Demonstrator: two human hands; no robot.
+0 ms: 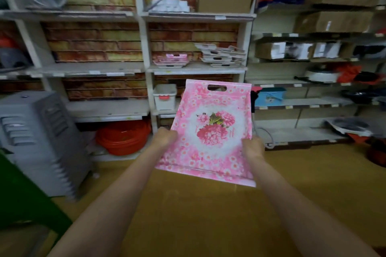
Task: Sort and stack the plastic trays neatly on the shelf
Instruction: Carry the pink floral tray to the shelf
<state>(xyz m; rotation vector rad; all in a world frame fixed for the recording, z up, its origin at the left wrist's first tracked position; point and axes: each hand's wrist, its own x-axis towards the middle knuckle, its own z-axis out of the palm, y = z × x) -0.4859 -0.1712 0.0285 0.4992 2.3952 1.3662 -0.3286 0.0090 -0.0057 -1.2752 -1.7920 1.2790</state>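
Pretty dim indoor light here, whole frame is looking soft and smeary, shelves are bowing at the edges, corners are going darker, lower left especially.

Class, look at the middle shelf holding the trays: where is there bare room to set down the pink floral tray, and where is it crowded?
Bare board lies on the middle shelf between the pink tray pile and the untidy white tray stack, and left of the upright. The right end is crowded. Both the left hand and right hand grip the pink floral tray.
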